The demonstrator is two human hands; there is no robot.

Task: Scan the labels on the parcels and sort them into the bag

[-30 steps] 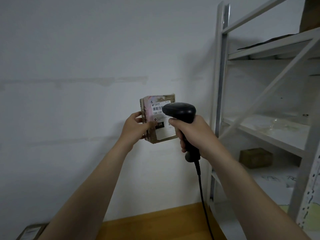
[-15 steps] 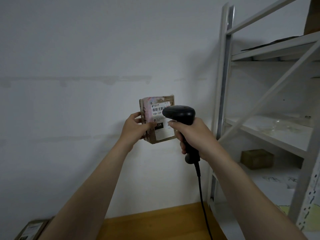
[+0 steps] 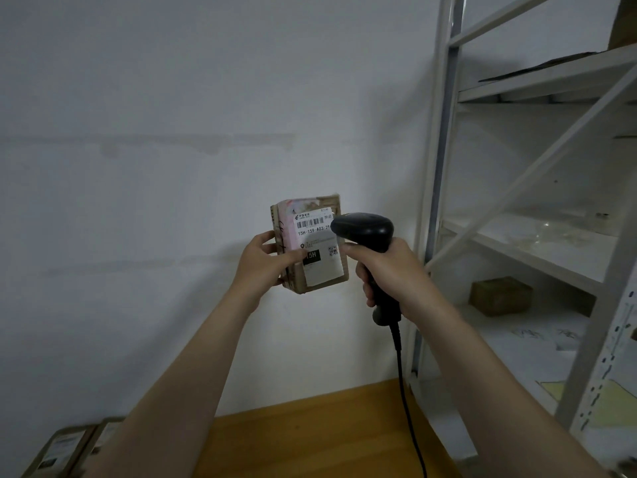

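Tabletop: a wooden table [image 3: 310, 436] is seen at the bottom edge, and two spare parcels [image 3: 58, 450] lie at its left corner.
Right hand: the right hand [image 3: 389, 270] is clenched round the handle of a black scanner [image 3: 365, 229]. Its cable [image 3: 406, 408] hangs down.
Left hand: the left hand [image 3: 265, 260] grasps the parcel [image 3: 310, 243] by its left edge, with the thumb laid across the front.
Parcel: it is held upright in the air. Its white label [image 3: 317, 246] is turned toward the viewer, and the scanner head is just beside it.
Background: a white wall [image 3: 172, 132] is seen, with metal shelving [image 3: 444, 167] to the right and a small brown box [image 3: 499, 294] on a lower shelf.
Change: hardly anything has been moved in the last second, and the aim is kept. The scan is judged still under way.
Bag: the bag is not in view, so sorting is not yet begun.
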